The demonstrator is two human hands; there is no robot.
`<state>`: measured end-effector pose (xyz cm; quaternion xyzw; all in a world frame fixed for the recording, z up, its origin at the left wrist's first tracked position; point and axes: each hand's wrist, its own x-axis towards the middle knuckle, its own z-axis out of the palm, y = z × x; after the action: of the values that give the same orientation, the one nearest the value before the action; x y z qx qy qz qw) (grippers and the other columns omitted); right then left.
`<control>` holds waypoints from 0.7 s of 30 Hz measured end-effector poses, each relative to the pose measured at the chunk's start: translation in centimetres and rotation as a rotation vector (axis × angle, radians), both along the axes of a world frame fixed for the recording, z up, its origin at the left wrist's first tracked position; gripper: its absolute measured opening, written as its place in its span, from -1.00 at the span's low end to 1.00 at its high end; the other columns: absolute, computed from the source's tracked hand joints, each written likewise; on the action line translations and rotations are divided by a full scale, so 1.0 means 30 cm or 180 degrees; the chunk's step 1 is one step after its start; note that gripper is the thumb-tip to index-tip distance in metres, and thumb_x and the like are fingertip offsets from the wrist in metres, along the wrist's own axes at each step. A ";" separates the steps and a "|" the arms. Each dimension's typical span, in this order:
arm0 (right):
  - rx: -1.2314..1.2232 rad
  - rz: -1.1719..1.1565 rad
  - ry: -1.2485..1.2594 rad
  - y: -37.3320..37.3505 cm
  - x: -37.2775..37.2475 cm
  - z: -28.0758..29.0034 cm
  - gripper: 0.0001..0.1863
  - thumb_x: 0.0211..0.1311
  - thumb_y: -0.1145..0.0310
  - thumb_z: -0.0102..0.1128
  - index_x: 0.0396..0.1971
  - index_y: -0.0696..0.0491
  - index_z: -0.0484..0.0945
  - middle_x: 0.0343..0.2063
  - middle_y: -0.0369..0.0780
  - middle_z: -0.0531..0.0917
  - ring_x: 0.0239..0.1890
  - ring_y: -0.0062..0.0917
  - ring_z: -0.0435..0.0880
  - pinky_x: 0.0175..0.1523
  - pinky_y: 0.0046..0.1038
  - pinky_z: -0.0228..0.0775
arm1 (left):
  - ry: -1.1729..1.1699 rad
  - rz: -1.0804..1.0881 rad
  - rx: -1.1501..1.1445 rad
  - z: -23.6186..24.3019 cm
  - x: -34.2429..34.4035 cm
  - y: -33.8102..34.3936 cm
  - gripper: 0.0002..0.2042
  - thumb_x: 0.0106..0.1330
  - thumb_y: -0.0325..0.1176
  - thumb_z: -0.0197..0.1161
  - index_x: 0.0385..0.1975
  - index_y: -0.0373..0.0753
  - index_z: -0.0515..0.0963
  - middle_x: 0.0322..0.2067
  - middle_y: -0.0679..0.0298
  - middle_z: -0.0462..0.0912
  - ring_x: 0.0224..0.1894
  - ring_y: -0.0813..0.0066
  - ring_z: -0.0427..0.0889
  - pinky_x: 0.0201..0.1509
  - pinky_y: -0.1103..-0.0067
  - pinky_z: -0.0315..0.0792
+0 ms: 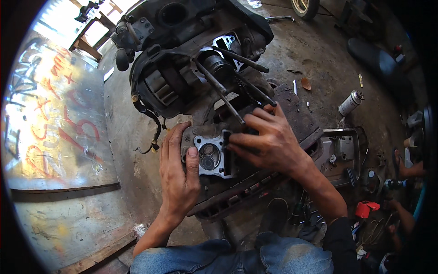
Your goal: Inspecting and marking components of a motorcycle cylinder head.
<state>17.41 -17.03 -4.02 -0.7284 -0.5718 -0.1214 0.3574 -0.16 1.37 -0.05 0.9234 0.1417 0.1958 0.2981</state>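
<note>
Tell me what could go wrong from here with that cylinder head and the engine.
The cylinder head could slip from the left hand, scratching its bright face. The right hand, close to the protruding studs, might get scraped knuckles. Grit from the stained floor could perhaps reach the exposed piston.

A dismantled engine (182, 48) and spray can (350, 103) mark a repair workshop

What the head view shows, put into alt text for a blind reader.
A person's left hand holds a cylinder head, its two valves facing the camera, while the right hand is at its right edge. Beyond is a partly dismantled engine with an exposed piston and long studs.
</note>
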 end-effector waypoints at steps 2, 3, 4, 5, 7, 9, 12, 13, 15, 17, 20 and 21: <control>0.0025 0.0133 0.0043 0.002 0.009 0.005 -0.83 0.19 0.15 0.62 -0.28 -0.16 0.83 -0.26 -0.36 0.64 -0.12 -0.46 0.66 0.11 -0.19 0.35 | -0.0009 0.0009 -0.0010 0.017 -0.003 0.000 -0.52 0.72 -0.19 0.04 0.44 -0.41 0.42 0.35 -0.13 0.52 0.41 -0.13 0.49 0.55 0.17 0.28; 0.0029 0.0263 0.0085 0.002 0.012 -0.001 -0.82 0.19 0.15 0.62 -0.28 -0.16 0.83 -0.27 -0.35 0.64 -0.12 -0.46 0.66 0.11 -0.18 0.35 | -0.0009 0.0010 -0.0010 0.014 -0.002 -0.003 -0.52 0.72 -0.19 0.04 0.44 -0.42 0.42 0.34 -0.13 0.52 0.41 -0.14 0.49 0.54 0.17 0.29; 0.0028 0.0266 0.0090 0.002 0.007 -0.005 -0.82 0.19 0.15 0.62 -0.28 -0.16 0.83 -0.27 -0.35 0.64 -0.12 -0.46 0.66 0.11 -0.18 0.35 | -0.0009 0.0013 -0.0009 0.012 -0.001 -0.004 -0.52 0.72 -0.19 0.04 0.44 -0.42 0.42 0.34 -0.13 0.52 0.40 -0.14 0.49 0.54 0.17 0.29; 0.0067 0.0261 0.0161 0.002 -0.001 -0.009 -0.82 0.19 0.15 0.62 -0.28 -0.16 0.83 -0.27 -0.35 0.63 -0.12 -0.46 0.66 0.11 -0.18 0.35 | -0.0005 0.0016 -0.0010 0.011 -0.001 -0.003 -0.52 0.72 -0.19 0.04 0.44 -0.42 0.42 0.34 -0.13 0.52 0.40 -0.14 0.49 0.54 0.17 0.29; 0.0104 0.0261 0.0236 0.011 -0.006 -0.015 -0.82 0.19 0.15 0.62 -0.28 -0.16 0.83 -0.28 -0.35 0.63 -0.12 -0.46 0.65 0.11 -0.18 0.35 | -0.0003 0.0006 -0.0037 0.010 0.001 -0.002 -0.52 0.72 -0.19 0.04 0.43 -0.42 0.42 0.34 -0.14 0.52 0.39 -0.14 0.50 0.53 0.17 0.29; 0.0125 0.0141 0.0121 0.023 -0.003 -0.010 -0.81 0.19 0.15 0.62 -0.27 -0.16 0.83 -0.29 -0.35 0.62 -0.13 -0.47 0.66 0.12 -0.18 0.34 | -0.0018 0.0000 -0.0043 0.013 0.004 -0.004 -0.52 0.72 -0.19 0.04 0.43 -0.42 0.42 0.34 -0.14 0.52 0.39 -0.14 0.50 0.53 0.16 0.30; 0.0138 0.0117 0.0130 0.024 -0.011 -0.007 -0.82 0.19 0.14 0.61 -0.27 -0.16 0.83 -0.30 -0.36 0.62 -0.12 -0.47 0.66 0.13 -0.18 0.34 | -0.0027 0.0002 -0.0042 0.017 0.001 -0.003 -0.52 0.72 -0.19 0.04 0.44 -0.41 0.42 0.33 -0.14 0.52 0.39 -0.14 0.50 0.52 0.16 0.30; 0.0134 0.0116 0.0128 0.022 -0.012 -0.008 -0.82 0.19 0.14 0.61 -0.27 -0.16 0.83 -0.30 -0.36 0.62 -0.12 -0.47 0.66 0.13 -0.18 0.34 | -0.0026 0.0001 -0.0051 0.013 0.002 -0.003 -0.52 0.72 -0.18 0.04 0.44 -0.41 0.42 0.33 -0.14 0.52 0.39 -0.14 0.50 0.52 0.16 0.31; 0.0144 0.0029 0.0078 0.017 -0.013 -0.012 -0.82 0.20 0.14 0.61 -0.27 -0.16 0.83 -0.30 -0.36 0.62 -0.12 -0.47 0.66 0.13 -0.17 0.34 | -0.0036 -0.0011 -0.0051 0.004 0.004 -0.001 -0.52 0.72 -0.18 0.04 0.44 -0.41 0.42 0.34 -0.14 0.52 0.39 -0.15 0.50 0.52 0.16 0.31; 0.0167 0.0062 0.0139 0.015 -0.019 -0.010 -0.82 0.20 0.14 0.61 -0.27 -0.16 0.83 -0.29 -0.37 0.62 -0.12 -0.47 0.66 0.13 -0.17 0.34 | -0.0035 0.0005 -0.0016 0.015 -0.005 -0.001 -0.52 0.72 -0.18 0.05 0.44 -0.41 0.42 0.34 -0.14 0.52 0.39 -0.15 0.50 0.52 0.16 0.31; 0.0133 0.0099 0.0163 0.009 -0.012 -0.008 -0.83 0.21 0.14 0.61 -0.27 -0.16 0.83 -0.29 -0.37 0.63 -0.12 -0.46 0.66 0.12 -0.17 0.34 | -0.0020 0.0003 -0.0049 0.009 -0.001 -0.004 -0.52 0.72 -0.18 0.05 0.44 -0.41 0.42 0.34 -0.14 0.52 0.39 -0.15 0.50 0.52 0.16 0.31; 0.0114 0.0138 0.0139 0.009 -0.009 -0.008 -0.83 0.22 0.14 0.62 -0.27 -0.16 0.83 -0.28 -0.37 0.63 -0.12 -0.46 0.66 0.12 -0.17 0.34 | -0.0020 0.0002 -0.0055 0.009 -0.001 -0.002 -0.52 0.72 -0.19 0.05 0.44 -0.41 0.42 0.34 -0.14 0.52 0.39 -0.15 0.50 0.52 0.16 0.31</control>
<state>17.12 -16.77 -4.25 -0.7118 -0.5772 -0.1080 0.3854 -0.18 1.31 0.23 0.9202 0.1427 0.1976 0.3064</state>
